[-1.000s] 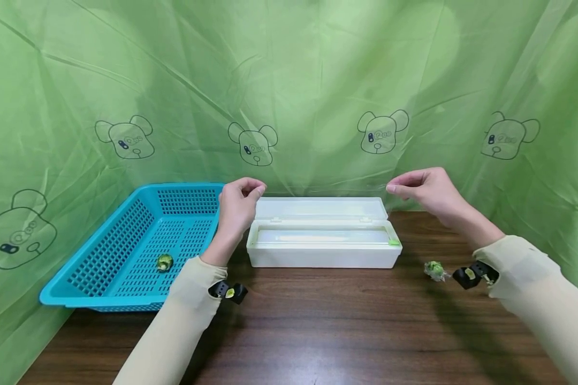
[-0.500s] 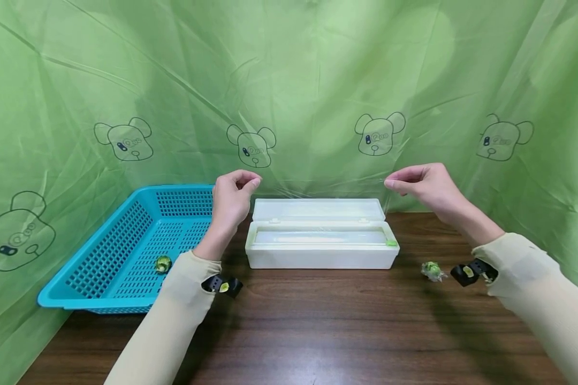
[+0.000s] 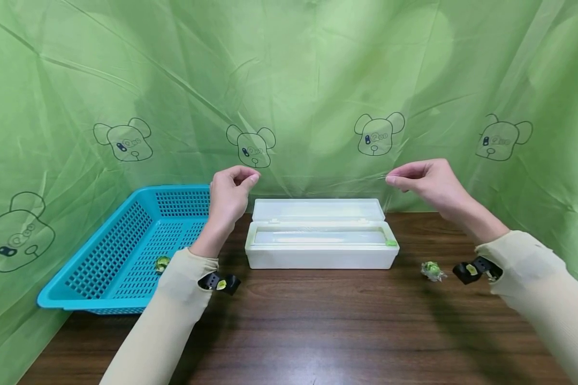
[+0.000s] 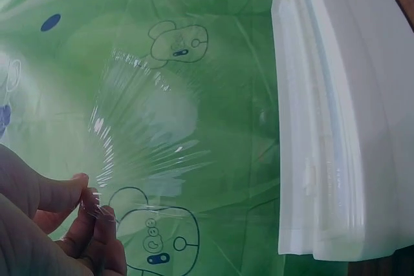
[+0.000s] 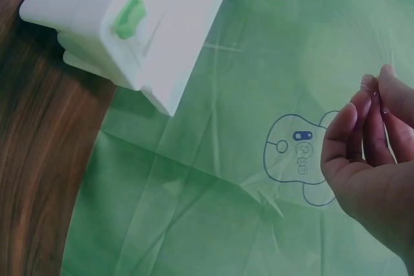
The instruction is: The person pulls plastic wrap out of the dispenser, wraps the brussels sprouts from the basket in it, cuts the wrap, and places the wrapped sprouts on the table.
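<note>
Two pinches to keep level, left hand and right hand on clear film: pull evenly away from the white box below and between the two.

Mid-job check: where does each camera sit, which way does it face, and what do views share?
Head: worn on the head, facing forward and down at the blue basket, white film dispenser and green curtain; left hand, right hand and both sleeves show.
Left wrist: faces the clear film that hand pinches; its fingers show lower left.
Right wrist: faces the dispenser's green tab and curtain; that hand shows at right.
Shared: both wrist views show dispenser and curtain.
</note>
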`<action>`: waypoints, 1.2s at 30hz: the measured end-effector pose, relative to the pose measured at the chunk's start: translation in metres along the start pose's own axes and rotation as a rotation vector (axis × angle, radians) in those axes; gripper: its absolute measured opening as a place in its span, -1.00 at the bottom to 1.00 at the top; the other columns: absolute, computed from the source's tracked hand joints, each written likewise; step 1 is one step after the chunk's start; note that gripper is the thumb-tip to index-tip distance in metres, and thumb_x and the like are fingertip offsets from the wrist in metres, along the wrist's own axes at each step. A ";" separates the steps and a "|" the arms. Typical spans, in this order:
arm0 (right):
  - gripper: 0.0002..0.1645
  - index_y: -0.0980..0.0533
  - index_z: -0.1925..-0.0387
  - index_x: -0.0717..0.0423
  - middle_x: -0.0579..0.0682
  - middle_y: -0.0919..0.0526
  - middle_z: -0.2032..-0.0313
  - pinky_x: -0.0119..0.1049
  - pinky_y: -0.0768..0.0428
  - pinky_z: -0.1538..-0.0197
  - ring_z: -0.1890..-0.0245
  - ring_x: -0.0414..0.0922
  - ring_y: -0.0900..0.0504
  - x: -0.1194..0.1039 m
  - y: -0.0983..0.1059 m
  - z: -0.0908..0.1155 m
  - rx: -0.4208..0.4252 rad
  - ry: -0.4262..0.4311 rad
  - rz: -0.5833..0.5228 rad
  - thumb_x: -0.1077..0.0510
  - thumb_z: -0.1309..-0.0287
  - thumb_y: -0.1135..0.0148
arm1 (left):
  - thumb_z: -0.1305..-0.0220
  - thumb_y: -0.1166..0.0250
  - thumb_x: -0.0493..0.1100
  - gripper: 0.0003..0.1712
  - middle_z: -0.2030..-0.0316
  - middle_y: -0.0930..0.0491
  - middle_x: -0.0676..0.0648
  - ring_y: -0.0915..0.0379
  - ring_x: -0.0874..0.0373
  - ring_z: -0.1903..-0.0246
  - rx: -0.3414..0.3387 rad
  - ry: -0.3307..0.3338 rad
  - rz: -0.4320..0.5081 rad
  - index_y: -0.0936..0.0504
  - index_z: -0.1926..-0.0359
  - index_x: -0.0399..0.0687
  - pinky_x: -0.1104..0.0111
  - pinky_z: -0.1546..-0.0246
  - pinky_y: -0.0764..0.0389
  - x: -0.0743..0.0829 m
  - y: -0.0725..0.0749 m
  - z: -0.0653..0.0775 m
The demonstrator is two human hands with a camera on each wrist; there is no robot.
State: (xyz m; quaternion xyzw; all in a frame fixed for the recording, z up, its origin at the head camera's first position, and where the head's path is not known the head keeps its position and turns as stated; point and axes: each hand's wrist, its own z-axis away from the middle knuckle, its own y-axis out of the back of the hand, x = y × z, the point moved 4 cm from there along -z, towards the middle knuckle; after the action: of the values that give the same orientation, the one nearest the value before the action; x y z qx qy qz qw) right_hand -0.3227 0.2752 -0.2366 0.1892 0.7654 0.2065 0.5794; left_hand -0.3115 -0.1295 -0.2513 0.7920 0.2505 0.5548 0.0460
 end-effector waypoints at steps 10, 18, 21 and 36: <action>-0.56 -0.77 0.02 0.10 -0.15 -0.79 0.22 -0.32 -0.57 0.19 0.23 -0.14 -0.65 -0.016 0.007 0.010 0.032 0.033 0.047 -0.14 -0.28 -0.50 | -0.48 -0.37 -0.17 -0.85 0.29 -0.61 -0.07 -0.38 0.08 0.29 -0.006 -0.024 0.019 -0.80 0.08 -0.13 0.31 0.28 -0.39 0.009 0.009 0.004; -0.57 -0.79 0.04 0.08 -0.16 -0.79 0.25 -0.34 -0.54 0.21 0.23 -0.11 -0.64 -0.028 0.013 0.019 0.065 0.060 0.064 -0.15 -0.27 -0.50 | -0.48 -0.37 -0.18 -0.83 0.26 -0.64 -0.09 -0.43 0.10 0.25 -0.018 -0.025 0.068 -0.79 0.06 -0.17 0.34 0.24 -0.42 0.017 0.015 0.008; -0.57 -0.79 0.04 0.07 -0.13 -0.80 0.23 -0.34 -0.55 0.21 0.22 -0.11 -0.65 -0.030 0.014 0.023 0.071 0.065 0.073 -0.16 -0.27 -0.51 | -0.48 -0.37 -0.19 -0.82 0.25 -0.67 -0.11 -0.46 0.10 0.24 -0.024 -0.033 0.080 -0.79 0.05 -0.20 0.34 0.21 -0.44 0.019 0.017 0.009; -0.69 -0.80 0.06 0.11 -0.15 -0.80 0.29 -0.39 -0.53 0.30 0.31 -0.18 -0.63 -0.043 0.022 0.038 0.114 0.118 0.038 0.01 -0.27 -0.54 | -0.48 -0.36 -0.22 -0.84 0.25 -0.66 -0.18 -0.55 0.08 0.23 -0.046 -0.079 0.153 -0.79 0.06 -0.22 0.34 0.16 -0.50 0.035 0.032 0.021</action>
State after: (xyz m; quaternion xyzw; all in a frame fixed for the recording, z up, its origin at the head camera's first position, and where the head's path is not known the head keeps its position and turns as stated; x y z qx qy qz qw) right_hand -0.2740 0.2745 -0.1992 0.2240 0.8050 0.1845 0.5175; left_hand -0.2725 -0.1374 -0.2180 0.8288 0.1744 0.5308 0.0314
